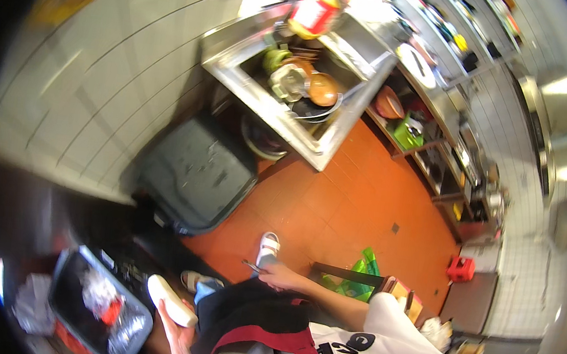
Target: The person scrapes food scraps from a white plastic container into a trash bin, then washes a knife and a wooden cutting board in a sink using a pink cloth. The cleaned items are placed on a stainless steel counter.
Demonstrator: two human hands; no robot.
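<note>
My left hand (pixel 179 324), low in the picture, holds a thick, pale, peeled root vegetable (pixel 172 301), its fingers and thumb around the lower part. My right hand (pixel 278 276), out in front of the dark apron (pixel 243 310), is closed on a small metal tool (pixel 252 266), perhaps a peeler or knife; blur hides its exact kind. The two hands are apart. Left of my left hand stands a dark plastic bin (pixel 59 278) holding plastic bags (pixel 98 289).
A lidded grey bin (pixel 201 168) stands by the tiled wall. Ahead is a steel sink (pixel 288 136) holding bowls (pixel 323 89). A stool (pixel 346 273) with a green bag (pixel 370 261) beside it is at the right. Steel shelving (pixel 432 146) lines the far side.
</note>
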